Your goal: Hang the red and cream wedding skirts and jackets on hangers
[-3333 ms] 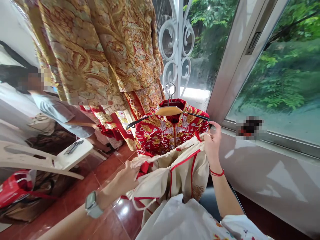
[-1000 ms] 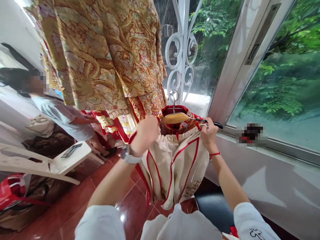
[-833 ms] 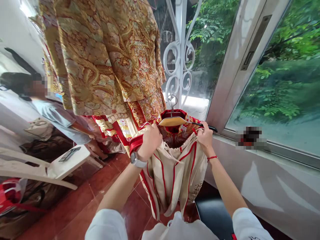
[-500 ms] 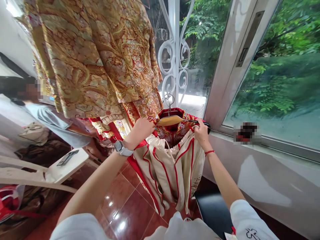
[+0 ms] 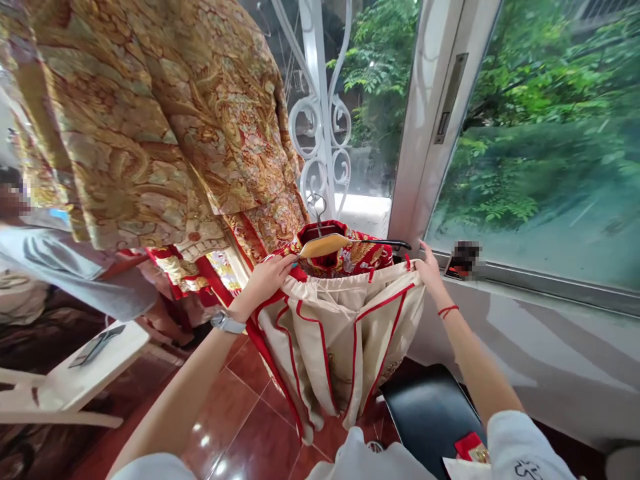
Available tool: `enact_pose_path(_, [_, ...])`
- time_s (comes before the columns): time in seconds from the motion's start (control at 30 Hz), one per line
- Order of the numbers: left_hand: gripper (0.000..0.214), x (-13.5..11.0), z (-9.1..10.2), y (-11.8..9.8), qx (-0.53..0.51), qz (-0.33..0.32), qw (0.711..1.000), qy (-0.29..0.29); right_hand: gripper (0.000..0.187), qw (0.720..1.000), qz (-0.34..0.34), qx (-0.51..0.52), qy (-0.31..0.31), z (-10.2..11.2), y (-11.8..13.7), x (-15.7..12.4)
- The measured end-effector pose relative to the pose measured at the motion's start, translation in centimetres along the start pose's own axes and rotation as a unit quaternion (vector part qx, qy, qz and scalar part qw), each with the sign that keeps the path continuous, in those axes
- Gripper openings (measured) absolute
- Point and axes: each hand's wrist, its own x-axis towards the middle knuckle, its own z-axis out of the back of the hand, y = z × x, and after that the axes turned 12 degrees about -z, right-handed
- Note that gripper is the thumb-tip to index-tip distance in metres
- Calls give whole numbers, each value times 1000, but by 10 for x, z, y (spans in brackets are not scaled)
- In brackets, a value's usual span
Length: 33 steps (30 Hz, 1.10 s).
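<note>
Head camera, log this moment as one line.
left hand: holding cream garment, waistband's left end | right hand: holding its right end | red jacket: on hanger, behind garment

Right hand (image 5: pixel 432 275): moved off hanger (image 5: pixel 326 246), now just beyond its tip | Waistband (image 5: pixel 345 288): stretched wider, straighter than a moment before

Garment (image 5: pixel 314 327) hanging before the jacket (image 5: pixel 369 253)
I'm seeing a phone (image 5: pixel 93 349) lying on the chair (image 5: pixel 123 352) at left, a seat (image 5: pixel 420 407) standing at right.
</note>
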Motion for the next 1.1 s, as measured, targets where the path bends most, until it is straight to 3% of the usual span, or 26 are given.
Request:
enact_pose_path(0.13, [40, -1, -4, 6, -24, -4, 1000, -16, 62, 994, -28, -22, 104, 9, 37, 31])
enact_pose_path(0.3, [40, -3, -5, 11, -13, -9, 1000, -2, 29, 964, 26, -173, 201, 24, 108, 49])
enact_pose_path(0.43, [38, -5, -5, 1, 32, 24, 999, -2, 15, 888, 67, -308, 334, 57, 141, 35])
enact_pose_path(0.53, [38, -7, -1, -7, 58, 38, 997, 14, 14, 828, 89, -344, 434, 83, 150, 14])
enact_pose_path(0.6, [38, -8, 1, -10, 74, 43, 996, 26, 18, 805, 107, -355, 462, 90, 152, 3])
enact_pose_path(0.7, [35, -8, 3, -15, 89, 36, 995, 36, 27, 809, 124, -398, 415, 79, 156, -4])
enact_pose_path(0.8, [35, -7, 2, -21, 87, 28, 995, 46, 37, 835, 161, -452, 269, 47, 166, 1])
enact_pose_path(0.93, [36, -5, 1, -31, 81, 45, 994, 57, 41, 859, 171, -473, 93, 2, 199, 2])
enact_pose_path(1.0, [36, -4, 2, -34, 77, 53, 994, 63, 40, 859, 184, -476, 44, -15, 217, -11])
enact_pose_path(1.1, [36, -5, 1, -35, 77, 59, 994, 59, 40, 838, 218, -500, 16, -34, 225, -54])
